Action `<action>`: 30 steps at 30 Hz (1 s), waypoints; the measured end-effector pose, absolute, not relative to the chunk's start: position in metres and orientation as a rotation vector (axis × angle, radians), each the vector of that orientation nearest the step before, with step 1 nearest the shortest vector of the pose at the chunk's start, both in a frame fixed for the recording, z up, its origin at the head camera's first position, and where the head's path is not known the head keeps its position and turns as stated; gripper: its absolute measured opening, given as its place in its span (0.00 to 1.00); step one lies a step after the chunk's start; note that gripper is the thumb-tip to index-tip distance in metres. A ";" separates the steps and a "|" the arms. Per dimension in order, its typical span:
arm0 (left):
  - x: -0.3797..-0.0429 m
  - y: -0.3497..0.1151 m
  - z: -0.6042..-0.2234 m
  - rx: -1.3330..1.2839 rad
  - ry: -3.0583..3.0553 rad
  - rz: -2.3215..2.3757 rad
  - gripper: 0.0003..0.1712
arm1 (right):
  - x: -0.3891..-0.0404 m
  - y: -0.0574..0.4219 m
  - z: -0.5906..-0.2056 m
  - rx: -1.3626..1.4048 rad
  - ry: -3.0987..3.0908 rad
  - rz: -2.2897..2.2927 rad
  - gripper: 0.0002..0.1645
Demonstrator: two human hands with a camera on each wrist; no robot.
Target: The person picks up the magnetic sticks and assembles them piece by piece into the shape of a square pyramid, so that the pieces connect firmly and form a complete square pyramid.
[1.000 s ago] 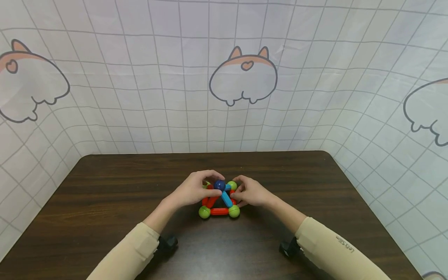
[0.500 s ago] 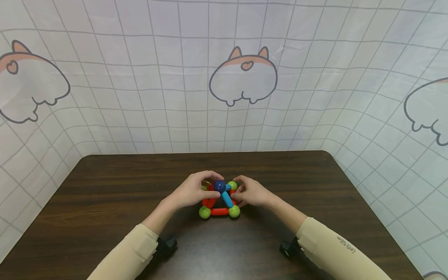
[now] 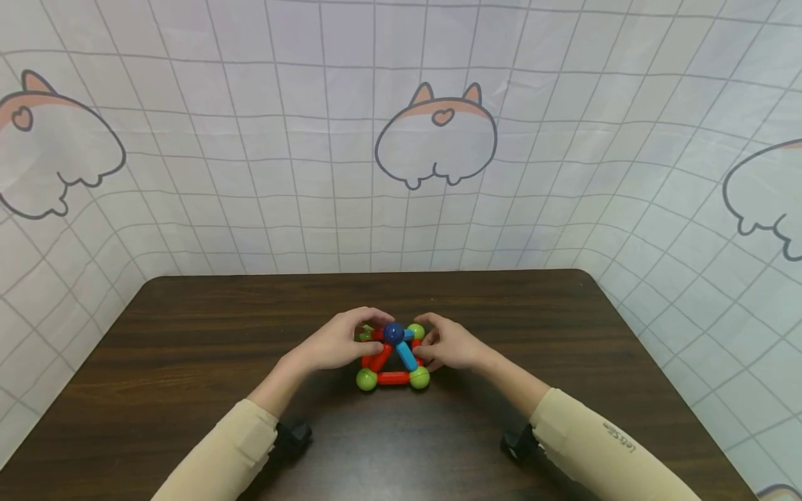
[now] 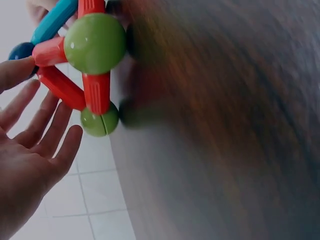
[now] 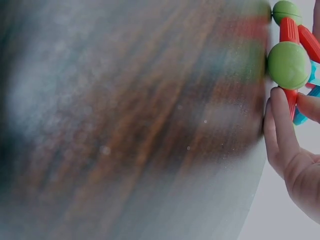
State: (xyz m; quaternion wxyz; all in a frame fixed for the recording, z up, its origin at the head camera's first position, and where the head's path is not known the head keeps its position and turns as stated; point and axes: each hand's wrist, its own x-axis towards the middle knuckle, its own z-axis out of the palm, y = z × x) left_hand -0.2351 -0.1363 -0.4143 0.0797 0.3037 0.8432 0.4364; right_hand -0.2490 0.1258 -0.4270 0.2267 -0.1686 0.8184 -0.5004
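A small pyramid of magnetic sticks and balls stands on the table in the head view. Its base has green balls (image 3: 366, 379) joined by red sticks (image 3: 393, 378). At the top sits a dark blue ball (image 3: 393, 332), where red and light blue sticks (image 3: 406, 356) meet. On the left side, my left hand (image 3: 338, 341) is spread, its thumb and fingers close to the top ball; in the left wrist view the fingers are loosely extended. My right hand (image 3: 457, 343) pinches the right-hand red base stick (image 5: 291, 97) between thumb and fingers. The far left green ball is partly hidden.
The dark wooden table (image 3: 188, 362) reaches to a white grid-patterned curtain (image 3: 250, 174) at the back and sides. Each forearm wears a black wrist device (image 3: 294, 438) below a beige sleeve (image 3: 219, 452).
My left hand has let go of the dark blue ball and drawn back slightly to the left, its fingers parting. The right hand and the pyramid have stayed in place.
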 end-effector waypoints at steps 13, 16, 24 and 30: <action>-0.246 -0.137 -0.423 0.887 2.631 1.198 0.17 | -0.249 0.125 -0.427 -0.475 2.272 -1.354 0.37; -0.247 -0.136 -0.424 0.894 2.641 1.178 0.15 | -0.249 0.125 -0.427 -0.479 2.271 -1.354 0.36; -0.248 -0.137 -0.425 0.892 2.636 1.184 0.13 | -0.248 0.123 -0.426 -0.529 2.282 -1.361 0.36; -0.245 -0.138 -0.426 0.848 2.628 1.279 0.14 | -0.250 0.121 -0.427 -0.720 2.384 -1.351 0.29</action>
